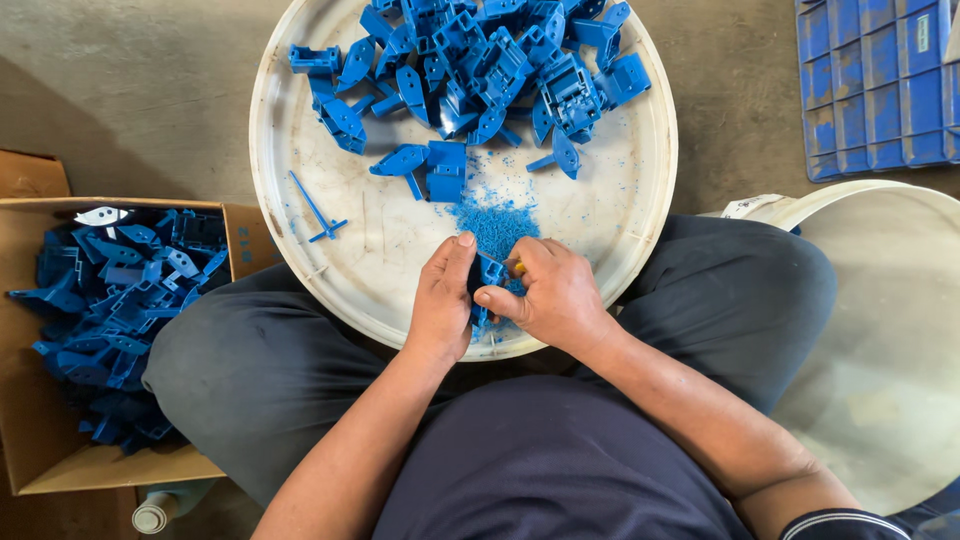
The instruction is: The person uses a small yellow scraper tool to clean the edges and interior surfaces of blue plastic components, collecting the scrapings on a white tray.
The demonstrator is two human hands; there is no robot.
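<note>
My left hand (pixel 442 300) grips a small blue plastic part (pixel 488 272) over the near rim of a round white tray (pixel 300 210) that rests on my lap. My right hand (pixel 552 292) is closed around a small tool with a yellow bit showing, pressed against the same part. A heap of blue shavings (pixel 492 222) lies on the tray just beyond my hands. Several blue plastic parts (pixel 480 70) are piled on the far half of the tray. A thin blue sprue stick (pixel 316 208) lies alone at the tray's left.
A cardboard box (pixel 40 440) at my left holds several blue parts (pixel 110 300). A large white bucket (pixel 890 330) stands at my right. A blue plastic crate (pixel 875 85) sits at the top right on the concrete floor.
</note>
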